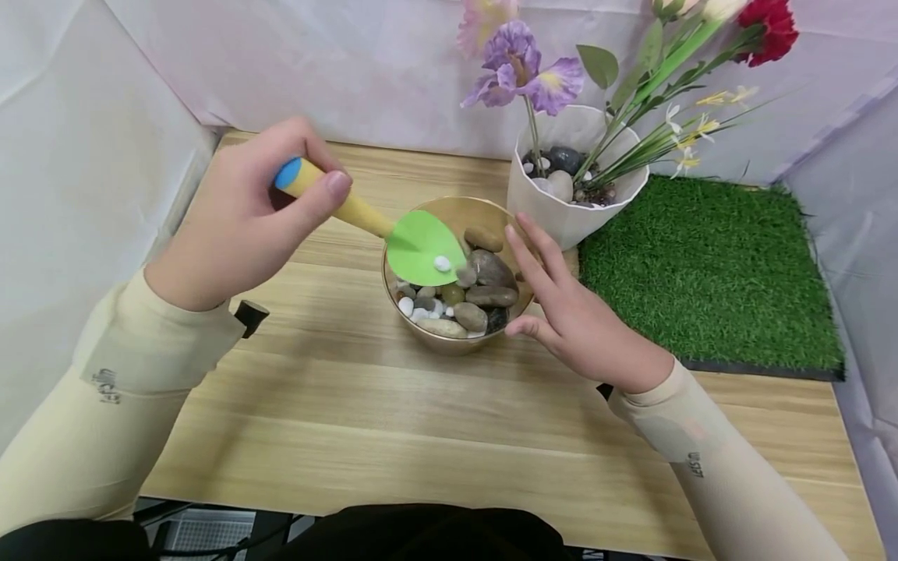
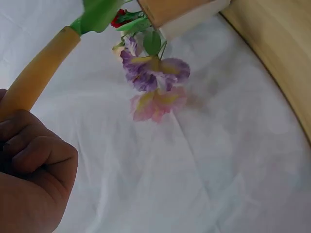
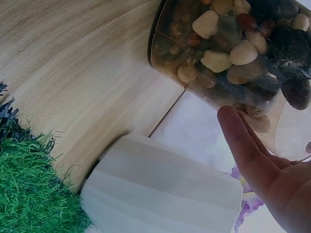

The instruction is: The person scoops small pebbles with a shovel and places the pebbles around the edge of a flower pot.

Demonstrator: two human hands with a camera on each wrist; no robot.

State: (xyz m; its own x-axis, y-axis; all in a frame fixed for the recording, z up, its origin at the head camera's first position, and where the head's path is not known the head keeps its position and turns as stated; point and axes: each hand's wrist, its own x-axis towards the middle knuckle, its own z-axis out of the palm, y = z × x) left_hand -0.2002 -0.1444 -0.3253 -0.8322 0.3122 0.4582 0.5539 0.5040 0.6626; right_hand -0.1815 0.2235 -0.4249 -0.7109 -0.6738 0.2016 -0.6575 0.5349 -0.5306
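My left hand (image 1: 245, 210) grips the yellow handle of a small toy shovel (image 1: 421, 245) with a green blade and a blue handle end. In the left wrist view, curled fingers wrap that handle (image 2: 41, 73). The blade is over a brownish, see-through bowl (image 1: 449, 343), with one white pebble (image 1: 442, 263) on it. Stones (image 1: 470, 296) of several sizes and colours lie in the bowl. With fingers extended, my right hand (image 1: 582, 327) touches the bowl's right side; the right wrist view shows a fingertip against its wall (image 3: 170, 60).
Behind and right of the bowl stands a white pot (image 1: 554, 210) with stones and artificial flowers (image 1: 515, 70). A green turf mat (image 1: 708, 280) lies to the right on the wooden table (image 1: 393, 436). White cloth walls (image 1: 337, 70) enclose the back and sides.
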